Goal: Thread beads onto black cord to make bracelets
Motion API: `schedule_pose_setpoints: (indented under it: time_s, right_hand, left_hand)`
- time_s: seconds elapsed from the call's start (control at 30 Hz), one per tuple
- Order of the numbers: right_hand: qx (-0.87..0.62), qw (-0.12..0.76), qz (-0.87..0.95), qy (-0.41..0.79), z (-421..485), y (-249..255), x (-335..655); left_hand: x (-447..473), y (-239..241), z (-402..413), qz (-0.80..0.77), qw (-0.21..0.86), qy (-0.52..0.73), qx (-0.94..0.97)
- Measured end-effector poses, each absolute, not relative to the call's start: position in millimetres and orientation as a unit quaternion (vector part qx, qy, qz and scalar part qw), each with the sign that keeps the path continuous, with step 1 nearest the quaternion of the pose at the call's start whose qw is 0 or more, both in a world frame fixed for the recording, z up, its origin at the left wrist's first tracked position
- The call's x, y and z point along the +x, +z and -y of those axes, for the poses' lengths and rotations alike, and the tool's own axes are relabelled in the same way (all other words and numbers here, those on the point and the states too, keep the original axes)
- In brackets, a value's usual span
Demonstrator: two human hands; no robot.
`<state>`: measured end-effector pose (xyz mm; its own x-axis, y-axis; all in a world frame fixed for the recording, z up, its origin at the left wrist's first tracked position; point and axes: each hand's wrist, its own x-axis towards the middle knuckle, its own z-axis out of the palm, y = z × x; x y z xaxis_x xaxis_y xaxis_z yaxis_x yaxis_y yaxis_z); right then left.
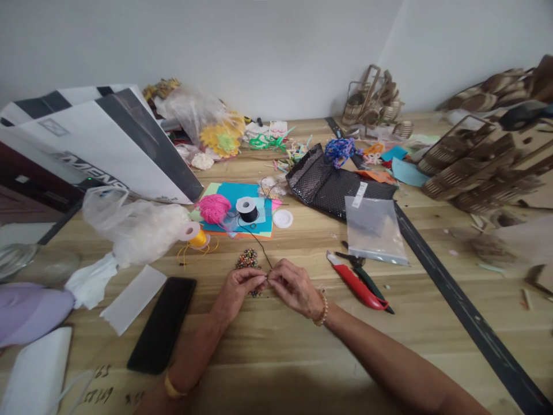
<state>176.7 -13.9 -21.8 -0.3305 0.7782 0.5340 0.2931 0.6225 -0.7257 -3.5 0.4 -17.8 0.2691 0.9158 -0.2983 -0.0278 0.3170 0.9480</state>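
My left hand [235,290] and my right hand [294,286] meet fingertip to fingertip low on the wooden table [276,346], both pinched. A thin black cord [259,245] runs from the pinch up to a black spool [247,209] on coloured paper sheets [233,193]. A small pile of mixed beads [246,259] lies just above my left hand. Whether a bead sits between the fingers is too small to tell.
Red-handled pliers [356,285] and a clear zip bag [375,230] lie right of my hands. A black phone [163,323], white card [133,298], yellow thread spool [195,236], pink yarn ball [213,207] and plastic bag [133,227] sit left. Shopping bag [99,144] and woven baskets [475,167] stand behind.
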Motion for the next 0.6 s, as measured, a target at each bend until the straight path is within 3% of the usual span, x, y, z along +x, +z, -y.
schedule_pose_setpoints:
  time_s: [0.6]
  right_hand:
    - [-0.339, 0.476, 0.771, 0.252, 13.2, -22.8, 175.7]
  left_hand:
    - [-2.1, -13.2, 0.1, -0.498, 0.66, 0.363, 0.43]
